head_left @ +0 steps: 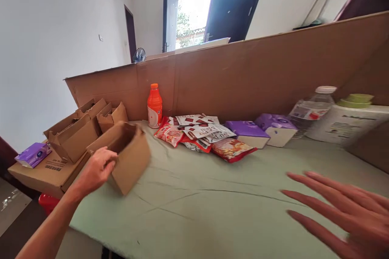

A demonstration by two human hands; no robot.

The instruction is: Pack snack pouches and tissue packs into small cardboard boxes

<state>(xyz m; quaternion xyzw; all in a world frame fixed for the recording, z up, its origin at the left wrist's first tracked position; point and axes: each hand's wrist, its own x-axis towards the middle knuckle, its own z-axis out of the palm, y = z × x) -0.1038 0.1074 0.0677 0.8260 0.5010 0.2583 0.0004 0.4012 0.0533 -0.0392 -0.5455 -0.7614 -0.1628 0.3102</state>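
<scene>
My left hand (99, 168) grips the near left wall of an open cardboard box (132, 164), its thumb and fingers pinched on the edge. The box is tilted and slightly blurred over the left part of the green-covered table (194, 210). Its inside is dark, so I cannot make out any contents. My right hand (343, 210) is at the right, fingers spread, holding nothing. Between the hands, farther back, lies a pile of food packets (200, 131), white ones on top of red ones.
More open cardboard boxes (73, 137) stand at the left, near a purple tissue pack (33, 154). An orange bottle (154, 105) stands by the cardboard wall (243, 77). Purple-and-white tissue packs (247, 131), a clear bottle (313, 109) and a white container (349, 123) are at the back right.
</scene>
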